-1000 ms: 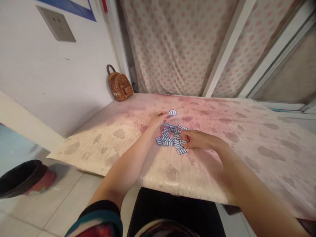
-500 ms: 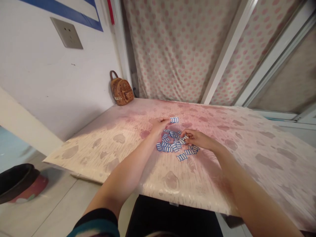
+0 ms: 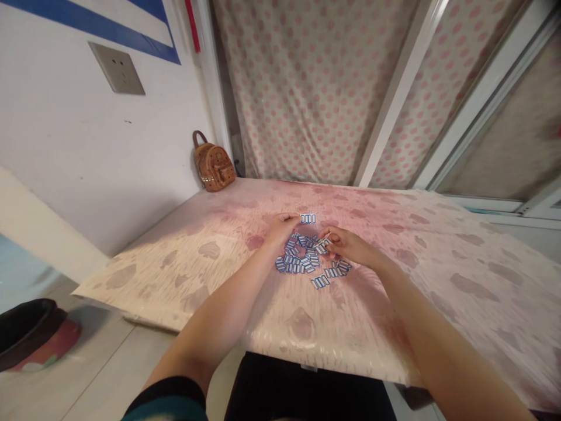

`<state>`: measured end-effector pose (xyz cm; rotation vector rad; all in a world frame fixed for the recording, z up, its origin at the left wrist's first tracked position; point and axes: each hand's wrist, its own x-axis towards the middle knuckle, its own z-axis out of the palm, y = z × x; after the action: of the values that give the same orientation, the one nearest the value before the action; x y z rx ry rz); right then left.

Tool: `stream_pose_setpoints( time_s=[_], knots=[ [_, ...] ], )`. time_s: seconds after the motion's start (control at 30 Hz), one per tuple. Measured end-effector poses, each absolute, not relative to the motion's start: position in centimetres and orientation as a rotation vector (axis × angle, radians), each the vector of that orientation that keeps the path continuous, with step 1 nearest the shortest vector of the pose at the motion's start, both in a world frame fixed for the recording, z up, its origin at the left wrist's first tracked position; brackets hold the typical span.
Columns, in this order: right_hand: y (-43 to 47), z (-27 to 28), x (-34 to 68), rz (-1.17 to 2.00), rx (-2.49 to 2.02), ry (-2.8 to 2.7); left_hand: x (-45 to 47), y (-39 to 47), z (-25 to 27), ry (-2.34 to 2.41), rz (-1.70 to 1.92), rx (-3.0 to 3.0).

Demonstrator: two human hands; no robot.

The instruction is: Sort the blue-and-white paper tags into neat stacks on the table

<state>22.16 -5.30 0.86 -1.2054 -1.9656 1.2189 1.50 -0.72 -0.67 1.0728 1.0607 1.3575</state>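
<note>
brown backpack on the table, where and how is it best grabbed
Probably by the top handle of the brown backpack, coming from above on the side facing the camera: the loop stands up from the body, while the white wall crowds one side.

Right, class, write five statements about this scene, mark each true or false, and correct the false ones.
1. The right hand holds a blue-and-white piece. True.
2. The scattered pieces lie on the floor. False: the scattered pieces lie on the table.
3. A brown bag stands at the table's far left corner. True.
4. The socket is right of the curtain. False: the socket is left of the curtain.
5. The left hand grips the bag. False: the left hand is apart from it.
</note>
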Motion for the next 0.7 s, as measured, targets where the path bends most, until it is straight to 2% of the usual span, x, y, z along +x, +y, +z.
stream_pose_setpoints(
  time_s=[0.7],
  knots=[
    [-5.53, 0.26, 21.38, 1.239, -1.161, -1.841, 1.85, -1.01, -1.39, 1.145, 1.339, 1.292]
  ],
)
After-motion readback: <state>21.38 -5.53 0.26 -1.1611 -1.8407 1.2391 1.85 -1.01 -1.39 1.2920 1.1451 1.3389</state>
